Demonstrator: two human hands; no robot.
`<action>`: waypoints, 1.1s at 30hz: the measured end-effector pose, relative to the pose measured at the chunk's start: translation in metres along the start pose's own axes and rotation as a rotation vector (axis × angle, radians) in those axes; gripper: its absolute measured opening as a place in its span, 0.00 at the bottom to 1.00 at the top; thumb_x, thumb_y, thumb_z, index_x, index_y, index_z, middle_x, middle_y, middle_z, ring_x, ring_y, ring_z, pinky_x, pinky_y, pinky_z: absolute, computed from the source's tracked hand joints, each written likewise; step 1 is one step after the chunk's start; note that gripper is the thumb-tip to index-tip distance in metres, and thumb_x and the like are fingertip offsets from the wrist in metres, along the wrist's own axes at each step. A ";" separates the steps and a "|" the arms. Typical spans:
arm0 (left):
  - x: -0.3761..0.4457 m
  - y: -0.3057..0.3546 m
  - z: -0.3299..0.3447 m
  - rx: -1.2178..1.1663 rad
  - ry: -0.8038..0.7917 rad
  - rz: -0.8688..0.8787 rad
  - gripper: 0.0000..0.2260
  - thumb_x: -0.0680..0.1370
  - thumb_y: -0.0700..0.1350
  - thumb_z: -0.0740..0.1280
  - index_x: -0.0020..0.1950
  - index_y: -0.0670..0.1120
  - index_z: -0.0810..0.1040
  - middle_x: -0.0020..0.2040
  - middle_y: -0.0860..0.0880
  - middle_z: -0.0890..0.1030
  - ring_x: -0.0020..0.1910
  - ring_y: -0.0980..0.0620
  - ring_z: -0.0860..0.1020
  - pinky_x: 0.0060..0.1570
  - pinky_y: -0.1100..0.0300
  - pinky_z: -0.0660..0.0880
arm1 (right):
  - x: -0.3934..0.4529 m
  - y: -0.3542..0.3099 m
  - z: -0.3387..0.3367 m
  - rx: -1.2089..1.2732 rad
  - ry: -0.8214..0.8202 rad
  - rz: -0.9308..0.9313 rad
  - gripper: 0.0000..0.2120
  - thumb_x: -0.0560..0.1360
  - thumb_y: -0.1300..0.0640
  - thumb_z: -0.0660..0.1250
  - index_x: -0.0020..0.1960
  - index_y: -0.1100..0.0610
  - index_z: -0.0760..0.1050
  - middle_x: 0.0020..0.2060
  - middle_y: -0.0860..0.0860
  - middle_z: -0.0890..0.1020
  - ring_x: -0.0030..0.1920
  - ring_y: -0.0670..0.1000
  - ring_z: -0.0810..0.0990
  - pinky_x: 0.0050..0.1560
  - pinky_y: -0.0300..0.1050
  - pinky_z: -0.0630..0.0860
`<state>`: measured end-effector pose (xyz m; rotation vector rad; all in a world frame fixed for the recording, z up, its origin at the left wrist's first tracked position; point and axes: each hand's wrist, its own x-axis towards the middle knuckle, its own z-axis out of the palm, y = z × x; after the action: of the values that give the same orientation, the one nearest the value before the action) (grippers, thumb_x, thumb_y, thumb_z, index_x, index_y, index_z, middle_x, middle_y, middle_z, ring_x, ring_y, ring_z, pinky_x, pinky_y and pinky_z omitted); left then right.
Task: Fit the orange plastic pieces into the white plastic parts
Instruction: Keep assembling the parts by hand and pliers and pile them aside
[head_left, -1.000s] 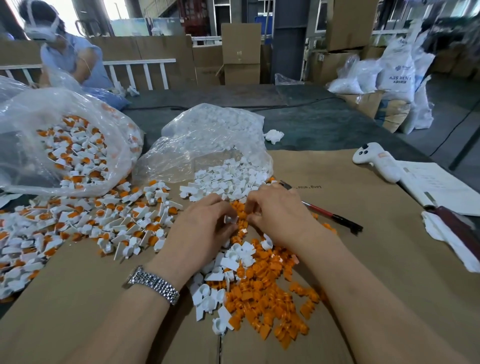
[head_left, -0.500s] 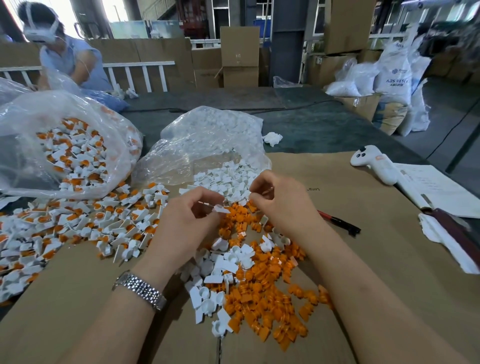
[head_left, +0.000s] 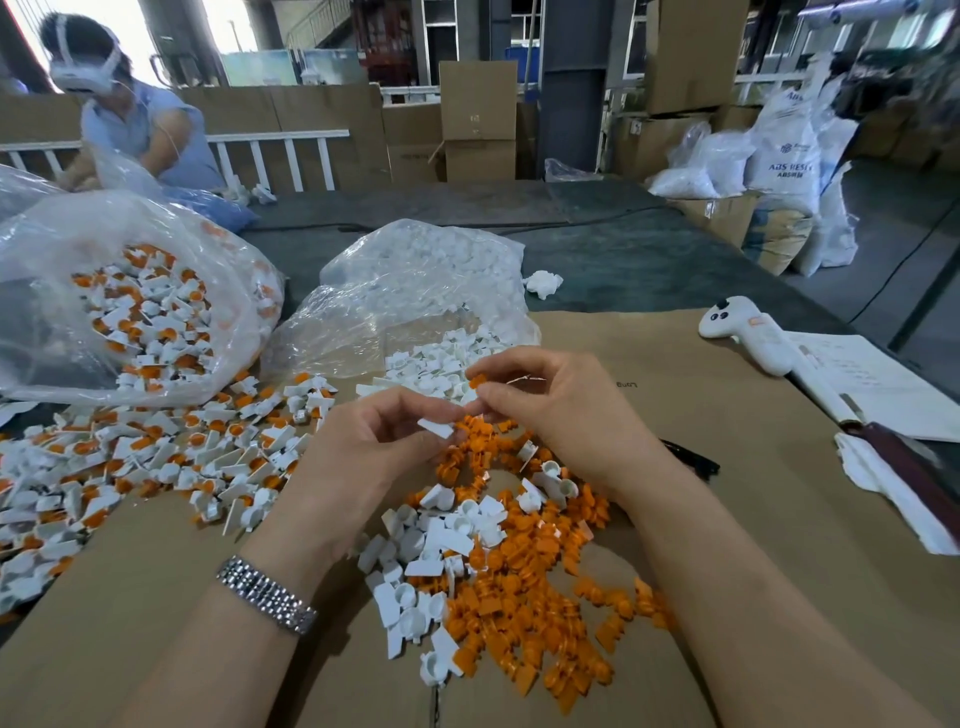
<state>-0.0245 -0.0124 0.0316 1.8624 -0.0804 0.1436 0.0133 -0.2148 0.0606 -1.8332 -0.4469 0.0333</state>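
The left hand (head_left: 382, 441) pinches a white part (head_left: 436, 427) at its fingertips; the right hand (head_left: 550, 410) pinches an orange piece (head_left: 477, 381) just above it, apart.

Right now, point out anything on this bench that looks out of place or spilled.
Finished white-and-orange parts have spilled out of the clear bag's mouth across the cardboard. A black pen lies half hidden behind the right hand. A crumpled white scrap sits alone beyond the cardboard.
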 end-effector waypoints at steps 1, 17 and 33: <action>0.000 0.000 0.000 0.005 0.003 0.010 0.08 0.75 0.46 0.76 0.52 0.58 0.86 0.45 0.49 0.87 0.44 0.48 0.86 0.43 0.61 0.82 | 0.000 0.000 -0.001 0.005 0.011 -0.004 0.06 0.77 0.57 0.73 0.54 0.50 0.84 0.44 0.46 0.87 0.46 0.43 0.85 0.48 0.32 0.80; -0.005 0.001 0.012 0.325 0.079 0.215 0.27 0.75 0.38 0.76 0.62 0.65 0.72 0.47 0.64 0.84 0.45 0.61 0.82 0.43 0.68 0.78 | -0.002 0.002 0.020 -0.359 -0.050 -0.044 0.03 0.76 0.57 0.72 0.43 0.50 0.80 0.36 0.45 0.82 0.35 0.43 0.80 0.43 0.47 0.82; -0.001 -0.003 -0.002 -0.333 0.078 0.065 0.20 0.65 0.56 0.81 0.54 0.51 0.88 0.52 0.45 0.88 0.55 0.45 0.86 0.62 0.49 0.78 | -0.007 -0.003 0.030 -0.232 0.178 -0.233 0.03 0.76 0.60 0.72 0.47 0.54 0.79 0.37 0.43 0.80 0.39 0.42 0.78 0.40 0.34 0.74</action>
<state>-0.0249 -0.0100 0.0295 1.5206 -0.1045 0.2334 -0.0012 -0.1884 0.0526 -1.9778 -0.5533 -0.3523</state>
